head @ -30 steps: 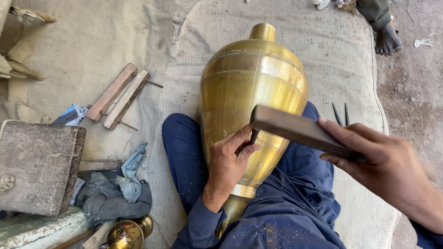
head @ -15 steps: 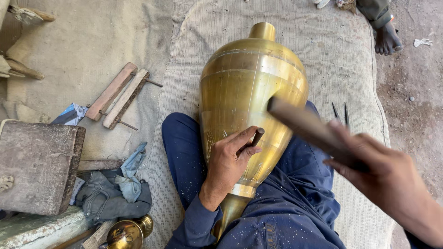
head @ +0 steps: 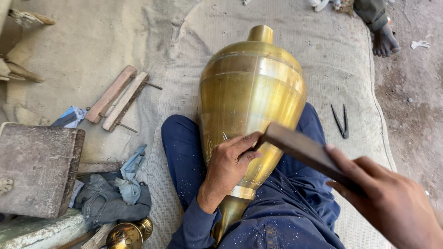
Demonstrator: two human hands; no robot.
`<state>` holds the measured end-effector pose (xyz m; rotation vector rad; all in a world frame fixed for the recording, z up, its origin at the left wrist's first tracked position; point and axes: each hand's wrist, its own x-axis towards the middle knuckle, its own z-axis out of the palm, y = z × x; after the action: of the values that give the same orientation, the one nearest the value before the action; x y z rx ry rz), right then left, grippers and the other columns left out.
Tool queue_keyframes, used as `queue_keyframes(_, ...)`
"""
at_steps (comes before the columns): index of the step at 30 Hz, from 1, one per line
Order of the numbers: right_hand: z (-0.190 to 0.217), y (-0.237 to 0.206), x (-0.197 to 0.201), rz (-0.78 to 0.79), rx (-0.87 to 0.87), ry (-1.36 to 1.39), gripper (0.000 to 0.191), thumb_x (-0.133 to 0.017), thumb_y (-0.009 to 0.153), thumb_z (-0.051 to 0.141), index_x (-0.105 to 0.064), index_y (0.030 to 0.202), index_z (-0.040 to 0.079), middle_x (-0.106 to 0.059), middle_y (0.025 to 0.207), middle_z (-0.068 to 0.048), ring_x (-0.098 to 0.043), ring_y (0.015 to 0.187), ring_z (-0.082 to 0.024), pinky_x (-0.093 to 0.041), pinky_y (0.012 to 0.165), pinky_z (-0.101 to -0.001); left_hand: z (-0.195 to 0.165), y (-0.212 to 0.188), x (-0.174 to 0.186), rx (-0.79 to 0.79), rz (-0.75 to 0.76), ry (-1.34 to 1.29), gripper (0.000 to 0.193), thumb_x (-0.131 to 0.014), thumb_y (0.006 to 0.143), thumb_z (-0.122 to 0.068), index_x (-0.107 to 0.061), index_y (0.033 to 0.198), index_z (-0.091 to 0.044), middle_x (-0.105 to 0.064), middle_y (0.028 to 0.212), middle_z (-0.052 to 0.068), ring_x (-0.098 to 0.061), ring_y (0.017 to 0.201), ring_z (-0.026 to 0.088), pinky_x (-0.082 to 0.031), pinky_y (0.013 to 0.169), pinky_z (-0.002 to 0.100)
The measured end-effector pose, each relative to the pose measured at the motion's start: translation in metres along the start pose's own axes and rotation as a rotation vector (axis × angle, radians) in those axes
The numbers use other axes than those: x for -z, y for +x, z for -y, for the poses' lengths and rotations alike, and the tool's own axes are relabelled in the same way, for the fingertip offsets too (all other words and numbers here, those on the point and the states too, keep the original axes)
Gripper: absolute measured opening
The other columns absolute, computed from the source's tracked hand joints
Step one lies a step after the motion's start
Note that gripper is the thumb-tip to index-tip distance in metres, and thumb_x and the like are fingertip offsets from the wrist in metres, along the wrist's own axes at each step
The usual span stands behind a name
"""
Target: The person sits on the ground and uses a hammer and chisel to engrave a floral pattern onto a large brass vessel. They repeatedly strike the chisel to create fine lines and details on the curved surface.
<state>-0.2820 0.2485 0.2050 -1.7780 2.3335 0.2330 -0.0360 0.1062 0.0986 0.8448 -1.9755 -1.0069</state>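
A golden brass vessel point(head: 251, 99) is showing paler, shinier bands round its shoulder and fine engraved lines lower down. Dark navy trousers point(head: 281, 216) are carrying white specks. A dark brown wooden bar point(head: 307, 152) is catching light. Grey and pale blue rags point(head: 115, 193) are lying on beige sacking point(head: 194, 41), beside a weathered grey-brown block point(head: 37, 168)

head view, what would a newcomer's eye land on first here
The big brass vase fills the middle, lying across the person's blue-trousered legs. The left hand presses on its lower body, while the right hand holds a flat wooden bar against it. Dark metal compasses lie on the cloth at right.
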Motion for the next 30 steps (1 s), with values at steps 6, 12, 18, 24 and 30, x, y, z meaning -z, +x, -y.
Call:
queue_keyframes(6, -0.007, -0.002, -0.004, -0.234, 0.065, 0.202, 0.091, -0.076, 0.073, 0.043, -0.046, 0.157, 0.028, -0.072, 0.11, -0.005, -0.075, 0.075, -0.022, -0.062, 0.066, -0.0386, 0.011, -0.005, 0.013, 0.229, -0.517, -0.214, 0.036, -0.075, 0.094, -0.009, -0.065, 0.128, -0.002, -0.077, 0.092, 0.006, -0.074, 0.08, 0.01, -0.063, 0.067, 0.024)
queue_keyframes(12, -0.002, 0.043, -0.023, -0.088, 0.11, 0.057, 0.087, -0.077, 0.082, 0.045, -0.041, 0.16, 0.031, -0.067, 0.085, -0.005, -0.068, 0.059, -0.023, -0.058, 0.056, -0.0419, 0.017, 0.004, -0.001, 0.083, -0.466, -0.39, 0.039, -0.076, 0.098, -0.005, -0.058, 0.132, -0.001, -0.075, 0.095, 0.007, -0.072, 0.086, 0.01, -0.061, 0.078, 0.024)
queue_keyframes(18, 0.009, 0.079, -0.004, -0.15, 0.255, -0.052, 0.075, -0.069, 0.091, 0.043, -0.04, 0.159, 0.031, -0.062, 0.077, -0.004, -0.063, 0.053, -0.02, -0.057, 0.052, -0.0379, 0.015, 0.01, -0.006, 0.101, -0.402, -0.24, 0.048, -0.074, 0.097, -0.004, -0.057, 0.142, -0.004, -0.074, 0.094, 0.006, -0.073, 0.084, 0.01, -0.063, 0.072, 0.024)
queue_keyframes(24, 0.028, 0.088, 0.039, -0.31, 0.384, -0.123, 0.07, -0.068, 0.09, 0.042, -0.046, 0.155, 0.031, -0.061, 0.077, -0.006, -0.061, 0.052, -0.022, -0.056, 0.049, -0.0408, 0.015, 0.016, -0.005, 0.141, -0.393, -0.201, 0.05, -0.076, 0.094, -0.006, -0.059, 0.14, -0.002, -0.072, 0.085, 0.006, -0.069, 0.073, 0.012, -0.06, 0.063, 0.026)
queue_keyframes(30, 0.044, 0.082, 0.084, -0.199, 0.401, -0.273, 0.069, -0.06, 0.091, 0.042, -0.044, 0.158, 0.034, -0.063, 0.083, -0.003, -0.063, 0.052, -0.017, -0.059, 0.051, -0.0371, 0.013, 0.017, -0.004, 0.136, -0.37, -0.171, 0.051, -0.077, 0.093, -0.01, -0.06, 0.141, -0.003, -0.073, 0.084, 0.005, -0.071, 0.072, 0.01, -0.061, 0.06, 0.025)
